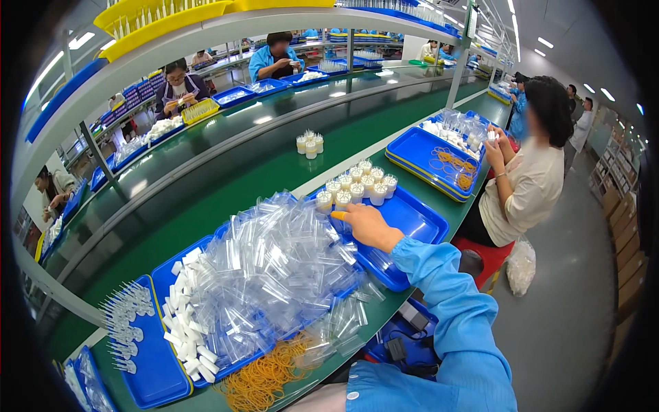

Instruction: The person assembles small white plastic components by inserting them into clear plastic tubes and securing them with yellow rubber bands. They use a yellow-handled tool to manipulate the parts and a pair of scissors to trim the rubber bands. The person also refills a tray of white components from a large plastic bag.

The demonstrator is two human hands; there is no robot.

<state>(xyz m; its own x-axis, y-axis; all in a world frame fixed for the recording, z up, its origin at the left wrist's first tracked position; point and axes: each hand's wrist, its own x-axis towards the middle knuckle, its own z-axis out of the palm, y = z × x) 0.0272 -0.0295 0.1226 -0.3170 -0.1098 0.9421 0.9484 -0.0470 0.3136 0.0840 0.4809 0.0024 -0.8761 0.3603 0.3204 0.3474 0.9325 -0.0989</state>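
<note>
My right hand (369,225), in a light blue sleeve, reaches over a blue tray (415,226). A yellow finger cot covers one fingertip. Its fingers close against the base of a white-topped, cream cup-shaped piece (342,200) at the near left of the group; they partly hide it. Several similar cup-shaped pieces (367,184) stand upright in rows beyond the hand. Left of the hand lies a large heap of clear plastic sleeves (274,254). My left hand is out of view.
White foam-like blocks (184,309), a blue tray (154,371) with thin-tipped white parts (125,319) and orange rubber bands (264,374) lie left and near. More cup-shaped pieces (310,144) stand on the green belt (226,182). A co-worker (525,172) sits at right. A shelf (206,34) crosses above.
</note>
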